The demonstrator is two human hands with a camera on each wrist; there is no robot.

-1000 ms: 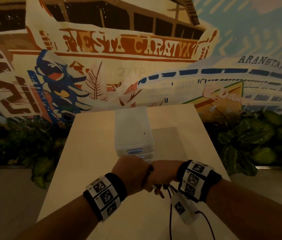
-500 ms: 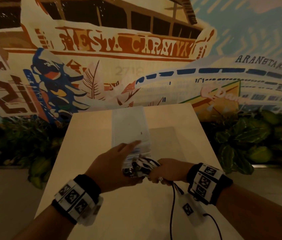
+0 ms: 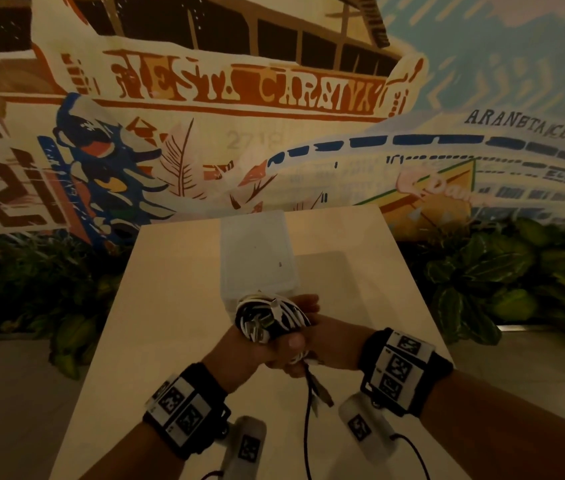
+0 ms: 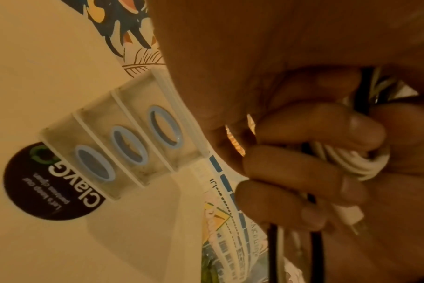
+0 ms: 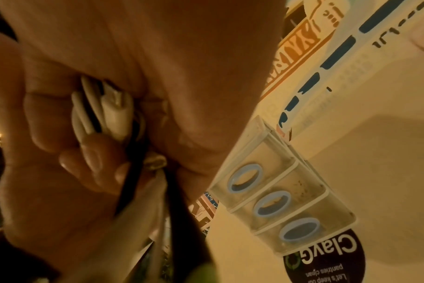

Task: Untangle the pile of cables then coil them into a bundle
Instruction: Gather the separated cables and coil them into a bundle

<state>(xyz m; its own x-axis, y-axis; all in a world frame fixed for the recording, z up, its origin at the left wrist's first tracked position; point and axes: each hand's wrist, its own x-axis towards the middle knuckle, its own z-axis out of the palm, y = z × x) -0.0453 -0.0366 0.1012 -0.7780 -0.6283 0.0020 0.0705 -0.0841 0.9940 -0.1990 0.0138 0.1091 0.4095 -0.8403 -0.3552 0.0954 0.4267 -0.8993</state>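
Above the table (image 3: 177, 306), both hands grip the cable bundle (image 3: 270, 320); wrist views alone show curled fingers (image 4: 303, 166).

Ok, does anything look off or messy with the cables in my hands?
Mostly tidy: both hands grip the coiled black and white cable bundle. One oddity: loose connector ends hang below the left hand and right hand, not tucked in.

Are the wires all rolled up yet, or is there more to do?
Mostly rolled: black and white cables sit in a coiled bundle. The left hand and right hand both grip it. Left to do: loose black cable tails hang below and need winding in.
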